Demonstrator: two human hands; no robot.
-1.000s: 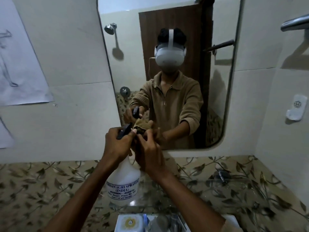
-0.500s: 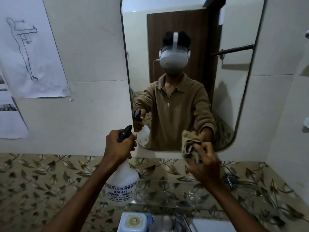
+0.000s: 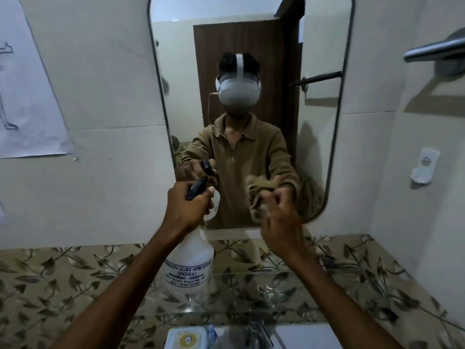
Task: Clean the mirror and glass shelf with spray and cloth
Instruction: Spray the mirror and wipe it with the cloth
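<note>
A tall wall mirror (image 3: 324,117) with rounded corners hangs straight ahead and reflects a person in a brown top. My left hand (image 3: 187,205) grips the black trigger head of a translucent white spray bottle (image 3: 188,263), held upright in front of the mirror's lower left part. My right hand (image 3: 281,222) is closed on a crumpled brown cloth (image 3: 259,195), level with the mirror's lower edge; whether the cloth touches the glass I cannot tell. Below both hands the clear glass shelf (image 3: 339,288) juts out from the leaf-patterned tiles, with water marks on it.
A metal towel bar (image 3: 432,50) sticks out at upper right. A white wall fitting (image 3: 425,165) sits on the right wall. Paper sheets with drawings (image 3: 25,102) hang at left. A tap (image 3: 256,328) and a soap box (image 3: 186,337) lie below the shelf.
My right hand drew away from the spray head to the right with the cloth and now holds it near the mirror's lower right. The bottle stayed roughly in place.
</note>
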